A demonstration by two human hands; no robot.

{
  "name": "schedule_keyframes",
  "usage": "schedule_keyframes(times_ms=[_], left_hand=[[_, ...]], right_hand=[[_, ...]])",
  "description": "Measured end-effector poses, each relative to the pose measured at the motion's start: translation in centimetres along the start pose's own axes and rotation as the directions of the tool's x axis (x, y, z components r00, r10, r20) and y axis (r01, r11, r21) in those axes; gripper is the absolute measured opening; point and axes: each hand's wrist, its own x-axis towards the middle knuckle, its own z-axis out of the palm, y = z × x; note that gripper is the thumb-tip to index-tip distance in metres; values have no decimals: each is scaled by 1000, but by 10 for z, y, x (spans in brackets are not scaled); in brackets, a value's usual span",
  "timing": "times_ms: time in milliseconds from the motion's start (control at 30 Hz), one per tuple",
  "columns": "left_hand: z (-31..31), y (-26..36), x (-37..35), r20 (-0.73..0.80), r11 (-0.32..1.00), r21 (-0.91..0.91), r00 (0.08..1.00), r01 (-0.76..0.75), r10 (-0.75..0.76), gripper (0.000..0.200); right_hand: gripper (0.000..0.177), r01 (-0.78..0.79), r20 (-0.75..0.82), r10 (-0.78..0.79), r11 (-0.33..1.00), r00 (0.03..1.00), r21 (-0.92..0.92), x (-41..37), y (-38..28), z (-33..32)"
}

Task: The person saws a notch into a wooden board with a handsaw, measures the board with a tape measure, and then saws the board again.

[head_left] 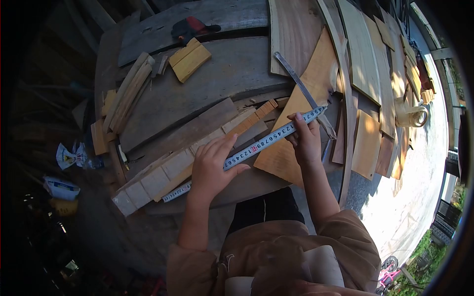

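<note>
Right-hand fingers (302, 129) pinch a flat, white measuring tape (266, 142).

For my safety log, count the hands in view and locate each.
2. The left hand is over the tape measure, toward its lower-left end; the right hand grips it near its upper-right end. Shadows could hide others.

With the tape measure (256, 147) as the dial's centre, its length runs from 8 to 2 o'clock above the counter (232, 61), the left hand (210, 160) over its 8 o'clock half and the right hand (304, 138) near its 2 o'clock end. A row of wood blocks (173, 165) lies just beside it along its 11 o'clock side; farther out, a loose block (190, 59) sits at 11 and long sticks (131, 93) at 10. A bar (295, 79) crosses a wide board (314, 64) at 1, with planks (360, 49) at 2 and a tape roll (401, 113) at 3.
</note>
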Motion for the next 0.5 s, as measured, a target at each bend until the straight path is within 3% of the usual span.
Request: schedule_keyframes(times_ms=[200, 333, 400, 433, 500], left_hand=[[-1, -20, -21, -118, 1000, 22, 993, -1, 4, 40], [-15, -24, -14, -140, 999, 37, 990, -7, 12, 35], [-25, -31, -8, -290, 995, 59, 955, 76, -56, 33], [-29, -38, -5, -294, 995, 60, 954, 75, -54, 33], [-34, -55, 4, -321, 961, 143, 929, 237, -182, 31]], right_hand=[[25, -142, 82, 131, 980, 988, 142, -7, 22, -11], [26, -64, 139, 40, 984, 989, 165, -7, 24, -14], [30, 23, 104, -21, 999, 994, -25, -6, 25, -21], [30, 27, 107, -24, 999, 994, -25, -5, 31, -27], [31, 180, 83, -160, 857, 984, -482, -3, 43, -39]])
